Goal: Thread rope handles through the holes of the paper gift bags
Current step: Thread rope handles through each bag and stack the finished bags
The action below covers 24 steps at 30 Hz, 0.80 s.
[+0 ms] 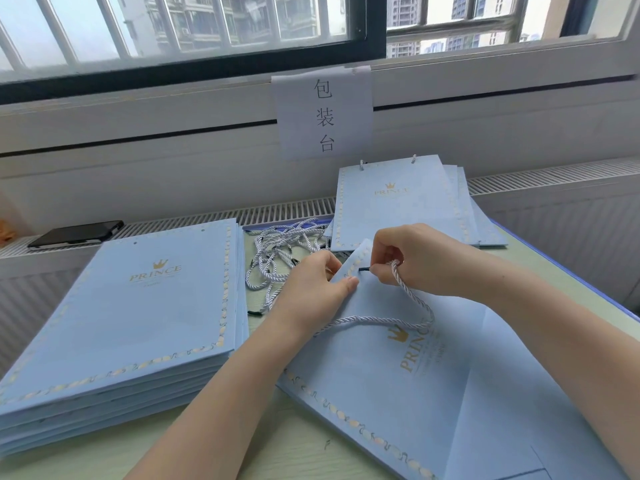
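I see my right hand [408, 258] pinching the black tip of a white rope handle [412, 303] at the top corner of a flat blue gift bag [398, 375], which my left hand's [311, 285] curled fingers grip, near the pale green bench's [277, 445] front edge. A stack of unthreaded bags [138, 313] sits toward its left edge, loose ropes [277, 254] and finished bags [405, 206] lie along the back edge under a barred window [180, 29] and a paper sign [323, 112].

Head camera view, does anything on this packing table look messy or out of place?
Only mildly. The spare rope handles lie in a loose tangle between the stack of unthreaded bags and the finished bags, which are fanned out unevenly. Nothing looks torn or spilled.
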### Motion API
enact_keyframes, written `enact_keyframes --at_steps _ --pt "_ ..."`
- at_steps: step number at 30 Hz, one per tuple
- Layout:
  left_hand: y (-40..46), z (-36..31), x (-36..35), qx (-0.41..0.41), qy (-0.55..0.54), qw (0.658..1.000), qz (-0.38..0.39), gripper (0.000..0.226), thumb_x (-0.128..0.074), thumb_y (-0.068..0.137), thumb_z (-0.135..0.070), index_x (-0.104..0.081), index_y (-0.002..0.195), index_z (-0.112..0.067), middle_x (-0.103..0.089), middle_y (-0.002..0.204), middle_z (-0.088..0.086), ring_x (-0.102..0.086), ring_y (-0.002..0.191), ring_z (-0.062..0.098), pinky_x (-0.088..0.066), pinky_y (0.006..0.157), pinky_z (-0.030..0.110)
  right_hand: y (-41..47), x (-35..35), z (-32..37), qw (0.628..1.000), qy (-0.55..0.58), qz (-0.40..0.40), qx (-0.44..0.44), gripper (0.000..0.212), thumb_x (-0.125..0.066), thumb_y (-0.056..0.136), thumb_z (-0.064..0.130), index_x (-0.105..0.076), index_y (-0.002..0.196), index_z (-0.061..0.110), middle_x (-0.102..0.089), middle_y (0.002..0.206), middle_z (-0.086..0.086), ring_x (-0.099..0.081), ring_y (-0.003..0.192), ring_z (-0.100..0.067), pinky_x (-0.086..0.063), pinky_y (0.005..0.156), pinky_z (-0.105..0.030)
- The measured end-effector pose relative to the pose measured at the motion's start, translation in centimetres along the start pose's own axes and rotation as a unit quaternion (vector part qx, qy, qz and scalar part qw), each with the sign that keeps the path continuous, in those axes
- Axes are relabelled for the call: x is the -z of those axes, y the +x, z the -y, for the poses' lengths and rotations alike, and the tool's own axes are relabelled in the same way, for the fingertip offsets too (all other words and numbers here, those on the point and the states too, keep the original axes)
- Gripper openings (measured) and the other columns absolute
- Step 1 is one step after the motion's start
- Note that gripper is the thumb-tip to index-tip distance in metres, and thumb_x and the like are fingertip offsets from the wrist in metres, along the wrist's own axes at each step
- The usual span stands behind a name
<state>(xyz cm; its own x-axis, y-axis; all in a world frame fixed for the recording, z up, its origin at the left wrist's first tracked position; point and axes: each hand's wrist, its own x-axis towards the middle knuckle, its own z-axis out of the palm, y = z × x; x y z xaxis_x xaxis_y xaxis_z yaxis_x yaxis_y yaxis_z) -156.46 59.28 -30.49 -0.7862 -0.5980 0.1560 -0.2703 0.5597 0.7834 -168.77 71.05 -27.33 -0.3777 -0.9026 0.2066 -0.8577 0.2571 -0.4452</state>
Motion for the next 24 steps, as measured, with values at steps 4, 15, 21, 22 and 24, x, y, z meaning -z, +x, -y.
enact_keyframes --at_steps 4,15,21,22,24 --pt "0.0 0.1 0.0 -0.008 0.003 1.0 -0.009 0.013 -0.067 0.085 -0.019 -0.056 0.085 -0.011 -0.067 0.087 0.009 -0.065 0.084 0.027 -0.051 0.077 0.042 -0.1 0.0 0.3 1.0 -0.01 0.012 -0.012 0.012 -0.063 0.085 0.022 -0.056 0.075 0.022 -0.059 0.076 0.006 -0.054 0.071 -0.014 -0.046 0.068 -0.027" --pt "-0.2 -0.1 0.1 -0.049 -0.005 0.999 -0.013 0.013 -0.065 0.085 -0.016 -0.053 0.081 -0.011 -0.067 0.079 0.007 -0.062 0.07 0.022 -0.044 0.061 0.03 0.1 -0.3 -0.1 1.0 0.01 -0.004 -0.02 0.019 -0.064 0.086 0.023 -0.054 0.07 0.025 -0.055 0.069 0.005 -0.046 0.062 -0.01 -0.037 0.058 -0.021" --pt "-0.2 -1.1 1.0 0.034 -0.145 0.989 -0.024 0.021 -0.05 0.092 -0.008 -0.061 0.073 -0.009 -0.056 0.063 0.003 -0.047 0.053 0.01 -0.038 0.05 0.019 0.5 0.0 -0.4 0.996 0.071 -0.05 -0.012 0.019 -0.073 0.081 0.026 -0.055 0.076 0.029 -0.055 0.077 0.008 -0.048 0.066 -0.007 -0.038 0.061 -0.016" --pt "-0.1 -1.2 1.3 0.069 -0.181 0.981 -0.024 0.026 -0.047 0.092 -0.008 -0.062 0.072 -0.009 -0.056 0.061 0.004 -0.048 0.05 0.012 -0.038 0.047 0.017 0.5 0.1 -0.4 0.995 0.083 -0.051 -0.009 0.019 -0.074 0.08 0.027 -0.056 0.076 0.031 -0.056 0.08 0.007 -0.049 0.069 -0.008 -0.039 0.063 -0.018" --pt "0.0 -1.0 1.7 0.126 -0.23 0.965 -0.015 0.032 -0.045 0.094 -0.008 -0.066 0.07 -0.009 -0.057 0.058 0.006 -0.049 0.047 0.015 -0.04 0.044 0.016 0.5 0.2 -0.2 0.995 0.087 -0.038 0.005 0.016 -0.073 0.081 0.028 -0.058 0.077 0.033 -0.058 0.081 0.009 -0.051 0.073 -0.009 -0.039 0.064 -0.016"
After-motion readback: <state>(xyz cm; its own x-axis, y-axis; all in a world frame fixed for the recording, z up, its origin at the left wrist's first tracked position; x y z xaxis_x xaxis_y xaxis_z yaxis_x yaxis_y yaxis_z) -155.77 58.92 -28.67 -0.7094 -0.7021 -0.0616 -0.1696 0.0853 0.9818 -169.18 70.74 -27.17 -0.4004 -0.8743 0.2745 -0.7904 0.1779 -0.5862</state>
